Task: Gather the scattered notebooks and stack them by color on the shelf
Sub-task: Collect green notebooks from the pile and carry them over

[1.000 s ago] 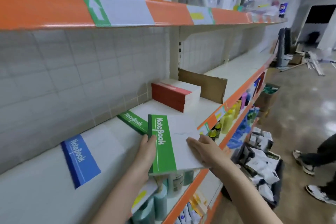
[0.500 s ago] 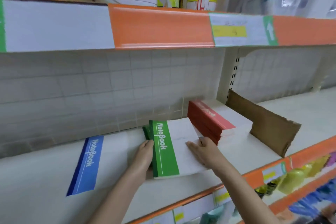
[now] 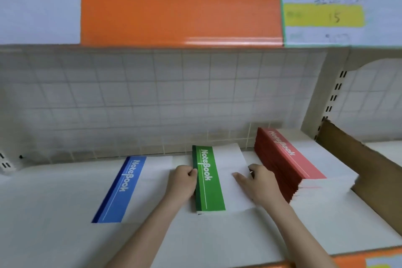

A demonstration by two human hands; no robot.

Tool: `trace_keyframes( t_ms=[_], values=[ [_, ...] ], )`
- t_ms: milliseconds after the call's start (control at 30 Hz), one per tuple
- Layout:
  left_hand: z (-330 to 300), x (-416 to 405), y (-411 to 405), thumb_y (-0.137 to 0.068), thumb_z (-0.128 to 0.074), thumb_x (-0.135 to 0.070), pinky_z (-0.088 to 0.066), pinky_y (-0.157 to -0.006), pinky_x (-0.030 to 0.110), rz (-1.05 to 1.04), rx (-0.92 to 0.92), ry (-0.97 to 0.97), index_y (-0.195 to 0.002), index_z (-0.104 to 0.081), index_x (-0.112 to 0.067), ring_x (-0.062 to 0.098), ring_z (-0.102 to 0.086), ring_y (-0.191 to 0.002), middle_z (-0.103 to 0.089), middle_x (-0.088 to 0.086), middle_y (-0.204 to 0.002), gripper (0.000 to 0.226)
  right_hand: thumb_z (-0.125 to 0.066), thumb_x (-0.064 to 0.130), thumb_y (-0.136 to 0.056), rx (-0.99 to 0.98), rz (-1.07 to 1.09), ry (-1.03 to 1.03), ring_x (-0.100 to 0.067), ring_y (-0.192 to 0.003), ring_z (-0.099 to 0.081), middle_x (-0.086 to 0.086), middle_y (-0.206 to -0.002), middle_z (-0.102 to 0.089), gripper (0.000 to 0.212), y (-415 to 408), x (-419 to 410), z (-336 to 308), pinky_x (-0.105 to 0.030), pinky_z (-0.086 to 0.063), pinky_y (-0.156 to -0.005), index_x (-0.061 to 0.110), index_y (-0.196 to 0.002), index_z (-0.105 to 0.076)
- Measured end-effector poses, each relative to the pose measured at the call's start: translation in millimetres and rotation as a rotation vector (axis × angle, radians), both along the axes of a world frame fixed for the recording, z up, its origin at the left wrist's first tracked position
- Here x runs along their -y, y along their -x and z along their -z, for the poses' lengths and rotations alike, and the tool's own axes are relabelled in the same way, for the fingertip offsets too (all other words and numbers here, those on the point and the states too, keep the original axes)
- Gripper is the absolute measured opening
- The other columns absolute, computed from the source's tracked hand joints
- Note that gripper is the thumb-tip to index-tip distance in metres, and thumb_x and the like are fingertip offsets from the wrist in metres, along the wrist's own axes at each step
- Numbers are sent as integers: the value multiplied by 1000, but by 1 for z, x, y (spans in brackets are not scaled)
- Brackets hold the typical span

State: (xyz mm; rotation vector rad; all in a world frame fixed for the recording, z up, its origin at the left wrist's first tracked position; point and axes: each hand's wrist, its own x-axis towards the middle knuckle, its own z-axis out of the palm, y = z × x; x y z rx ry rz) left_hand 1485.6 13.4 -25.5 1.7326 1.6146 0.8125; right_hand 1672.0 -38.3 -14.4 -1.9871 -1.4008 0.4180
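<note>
A small stack of green-spined notebooks [image 3: 208, 183] lies flat on the white shelf [image 3: 65, 235], its far end near the back wall. My left hand [image 3: 183, 183] grips its left spine edge with curled fingers. My right hand [image 3: 258, 183] holds its right edge, thumb lying on the white cover. A single blue-spined notebook [image 3: 121, 189] lies to the left. A tall stack of red-spined notebooks [image 3: 289, 163] stands just right of my right hand.
A brown cardboard divider [image 3: 359, 172] stands at the right, behind the red stack. The orange and white front of the upper shelf [image 3: 180, 6] hangs low overhead, with a yellow price label [image 3: 324, 15]. A tiled wall [image 3: 152, 98] backs the shelf.
The green notebooks went from held out over the shelf's front edge to lying on the shelf near the back wall, on top of the other green notebook. The view moved in closer.
</note>
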Motion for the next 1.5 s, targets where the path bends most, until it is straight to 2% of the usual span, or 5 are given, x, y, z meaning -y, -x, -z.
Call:
trace_keyframes(
  t_ms=[600, 833, 1200, 1333, 1500],
  values=[
    [24, -6, -6, -91, -52, -18, -33, -53, 34, -30, -259, -246, -50, -32, -15, 22, -39, -50, -39, 1, -47, 46, -58, 48, -88, 213, -49, 53, -23, -77, -50, -10, -100, -53, 40, -7, -11, 20, -26, -32, -65, 8, -88, -55],
    [26, -9, -3, -91, -52, -16, -44, -62, 42, -32, -222, -265, -65, -57, -1, 32, -58, -65, -63, 16, -65, 30, -57, 51, -88, 204, -102, 90, -25, -98, -55, -11, -111, -51, 49, -7, -8, 19, -27, -40, -81, 5, -105, -56],
    [3, 8, 6, -85, -66, -38, -50, -83, 40, 172, -149, -99, -98, -64, -5, 25, -65, -88, -70, 10, -92, 35, -73, 67, -62, -93, -354, 135, -14, -136, -25, 5, -142, -36, 109, -21, 8, 14, -32, -29, -111, 32, -149, -18],
    [-13, 19, 10, -64, -77, -53, -45, -98, 39, 406, -178, 128, -124, -48, -25, 19, -57, -111, -60, -1, -117, 73, -84, 57, -54, -88, -499, 226, -3, -128, -14, 37, -115, -22, 125, -25, 10, 16, -24, -23, -103, 49, -146, 0],
    [-16, 34, 8, -60, -81, -50, -42, -99, 34, 461, -461, 110, -143, -13, -36, 15, -41, -118, -38, -1, -122, 109, -88, 43, -53, -76, -499, 246, 3, -117, -13, 36, -102, -18, 129, -30, 9, 18, -24, -23, -103, 53, -143, 3]
  ],
)
